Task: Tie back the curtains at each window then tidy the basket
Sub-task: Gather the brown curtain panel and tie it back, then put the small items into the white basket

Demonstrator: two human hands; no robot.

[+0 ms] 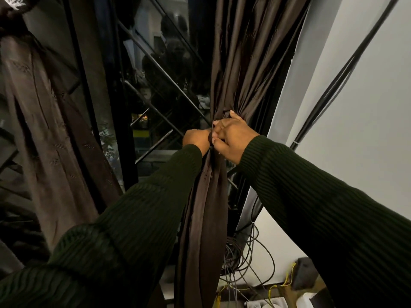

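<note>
A dark brown curtain point(246, 63) hangs at the right side of a barred window point(164, 90) and is gathered into a tight waist at mid-height. Both my hands meet at that waist. My left hand point(196, 140) grips the bunched fabric from the left. My right hand point(231, 135) holds it from the right, fingers curled over the gather and pinching a strip of the same brown cloth. Below the hands the curtain tail point(204, 218) hangs straight down. No basket is in view.
A second, lighter brown curtain point(44, 138) hangs at the left. A white wall point(355, 107) stands at the right with black cables point(342, 70) running up it. Tangled wires point(246, 258) lie on the floor below.
</note>
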